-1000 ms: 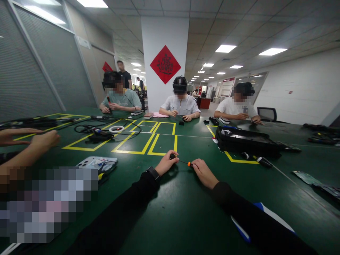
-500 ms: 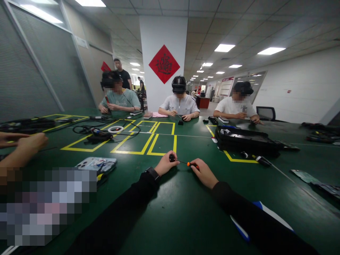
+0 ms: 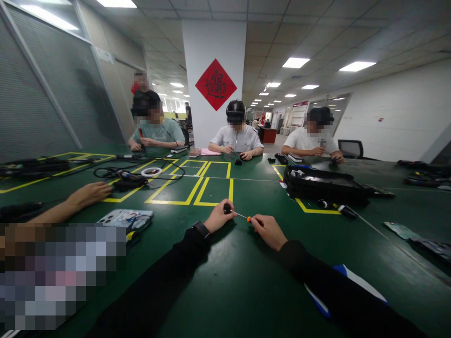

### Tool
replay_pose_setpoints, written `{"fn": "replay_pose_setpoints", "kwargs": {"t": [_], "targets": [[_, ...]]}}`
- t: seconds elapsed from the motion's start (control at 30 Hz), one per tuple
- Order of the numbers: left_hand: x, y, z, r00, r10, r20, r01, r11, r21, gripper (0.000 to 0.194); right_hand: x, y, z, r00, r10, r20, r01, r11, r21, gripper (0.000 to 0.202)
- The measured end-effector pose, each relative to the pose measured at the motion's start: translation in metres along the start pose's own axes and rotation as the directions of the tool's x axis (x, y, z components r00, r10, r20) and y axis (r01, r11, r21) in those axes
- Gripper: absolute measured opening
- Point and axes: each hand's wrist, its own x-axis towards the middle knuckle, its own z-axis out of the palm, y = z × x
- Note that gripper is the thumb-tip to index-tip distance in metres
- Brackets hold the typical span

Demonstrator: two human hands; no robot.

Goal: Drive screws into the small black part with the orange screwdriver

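Screwdriver with an orange collar is pinched in the right hand over the desk, its thin shaft directed at a small black part gripped by the left hand. Whether the tip is seated cannot quite be told at this size. Ideally, shaft and part should be aligned squarely, pressure applied gently, and left fingertips held clear.

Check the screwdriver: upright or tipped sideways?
Tipped sideways: the right hand holds the screwdriver, its shaft pointing toward the black part in the left hand.
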Motion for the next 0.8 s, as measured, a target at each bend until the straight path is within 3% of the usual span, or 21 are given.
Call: {"fn": "replay_pose_setpoints", "kwargs": {"t": [0.17,0.4,0.8], "targets": [[0.0002,0.0001,-0.0002,0.999,-0.026,-0.034,0.026,1.0,0.013,0.018,0.0014,-0.0017,-0.0022,0.992,-0.048,-0.114,0.057,0.995,0.077,0.019],[0.0004,0.0,0.001,1.0,-0.006,-0.004,0.006,1.0,0.019,0.017,-0.0006,-0.0057,-0.0069,0.998,0.041,-0.053,-0.036,0.995,0.091,0.025],[-0.0002,-0.0012,-0.0005,1.0,-0.014,-0.002,0.014,1.0,0.025,0.019,0.001,-0.0055,-0.0097,0.991,0.024,-0.13,-0.01,0.994,0.109,0.02]]}}
